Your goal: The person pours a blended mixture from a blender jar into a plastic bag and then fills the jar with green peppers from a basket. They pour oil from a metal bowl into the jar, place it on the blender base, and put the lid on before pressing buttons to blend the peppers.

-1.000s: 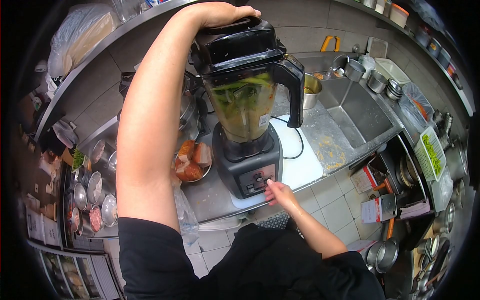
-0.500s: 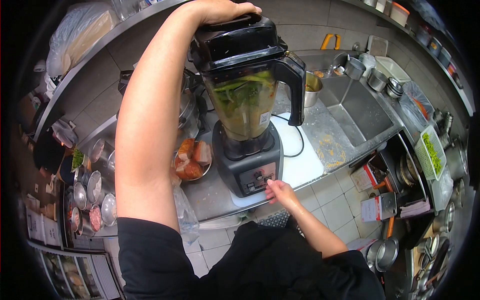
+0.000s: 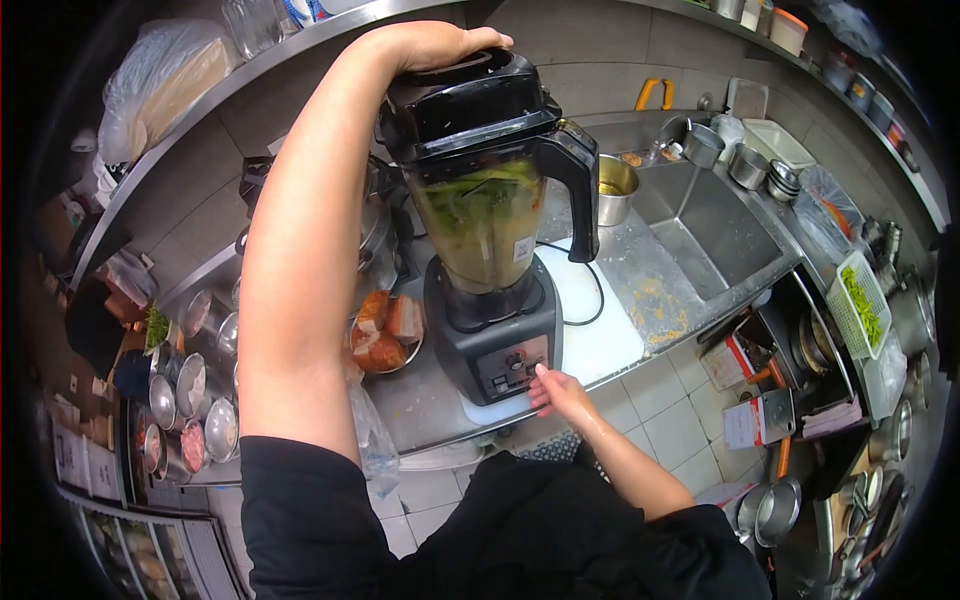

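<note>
A black blender (image 3: 470,345) stands upright, its clear jug (image 3: 480,225) holding green leafy pieces over a cloudy yellowish liquid. My left hand (image 3: 445,46) lies over the top of the black lid (image 3: 465,110), thumb stretched out; the other fingers are partly hidden. At the front of the base, my right hand (image 3: 562,394) has its fingers bent, with the tips at the right-hand switch of the control panel (image 3: 512,368). Beneath the blender is a white cutting board (image 3: 610,335). A bowl of browned meat chunks (image 3: 385,335) sits left of the base.
To the right are a metal pot (image 3: 616,190) and a steel sink (image 3: 705,235). A basket of green pieces (image 3: 858,305) stands farther right. Several metal bowls (image 3: 190,380) are at the left. A black cord (image 3: 600,300) curls across the board. Overhead runs a shelf (image 3: 215,90).
The green pieces and liquid in the jug have shifted and look more mixed. The view has tilted slightly, so the blender appears lower. Both hands keep their places on it.
</note>
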`<action>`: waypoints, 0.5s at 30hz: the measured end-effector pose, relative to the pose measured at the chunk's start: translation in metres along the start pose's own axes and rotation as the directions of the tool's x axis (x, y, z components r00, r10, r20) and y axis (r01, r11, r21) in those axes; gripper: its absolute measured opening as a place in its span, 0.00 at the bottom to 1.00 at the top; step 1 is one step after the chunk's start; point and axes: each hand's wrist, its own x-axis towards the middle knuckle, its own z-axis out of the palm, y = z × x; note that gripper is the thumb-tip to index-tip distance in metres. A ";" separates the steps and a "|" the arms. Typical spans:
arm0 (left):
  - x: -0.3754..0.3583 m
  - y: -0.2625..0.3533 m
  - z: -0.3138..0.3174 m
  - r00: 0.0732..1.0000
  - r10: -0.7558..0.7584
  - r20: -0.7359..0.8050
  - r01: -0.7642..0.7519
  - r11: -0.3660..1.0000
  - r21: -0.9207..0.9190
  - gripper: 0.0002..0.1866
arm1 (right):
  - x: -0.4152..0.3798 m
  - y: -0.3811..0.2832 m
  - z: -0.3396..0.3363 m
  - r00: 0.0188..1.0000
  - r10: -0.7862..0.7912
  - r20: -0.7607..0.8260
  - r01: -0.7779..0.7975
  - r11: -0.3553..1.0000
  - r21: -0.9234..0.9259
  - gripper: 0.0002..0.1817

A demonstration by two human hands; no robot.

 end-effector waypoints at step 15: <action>-0.004 0.005 0.000 0.999 0.003 -0.033 -0.002 0.999 0.041 0.39 | -0.001 -0.001 0.003 1.000 -0.001 -0.020 0.001 1.000 -0.001 0.29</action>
